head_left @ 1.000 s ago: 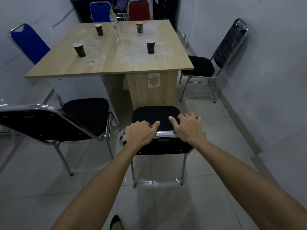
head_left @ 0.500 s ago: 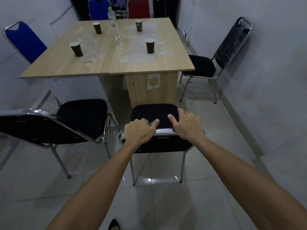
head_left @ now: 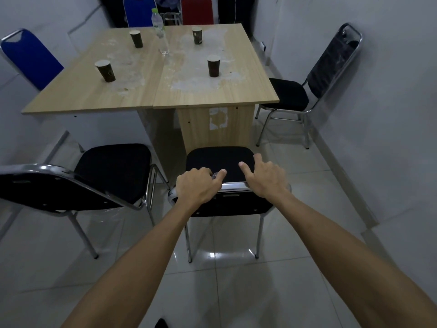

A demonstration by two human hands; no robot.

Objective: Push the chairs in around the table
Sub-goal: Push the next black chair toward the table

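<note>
Your left hand [head_left: 198, 185] is curled closed over the chrome top rail of the black chair [head_left: 220, 162] directly before you, thumb lying along the rail; your right hand [head_left: 264, 178] rests on the same rail with its grip loose — fingers spread over the top, thumb and forefinger lifted off the metal. The chair's seat faces the near edge of the wooden table [head_left: 94, 98], just short of the table's pedestal panel, not yet tucked beneath the top. A second black chair [head_left: 111, 171] stands near the table's near-left corner, turned at an angle and pulled well out. A third black chair [head_left: 305, 91] sits off the right edge, against the wall. A blue chair [head_left: 30, 60] stands beside the left edge; another blue chair [head_left: 138, 10] and a red chair [head_left: 197, 10] stand at the far edge. On the table — four dark paper cups [head_left: 105, 71] and one clear water bottle [head_left: 160, 31], upright, along the seam between the two tops.
</note>
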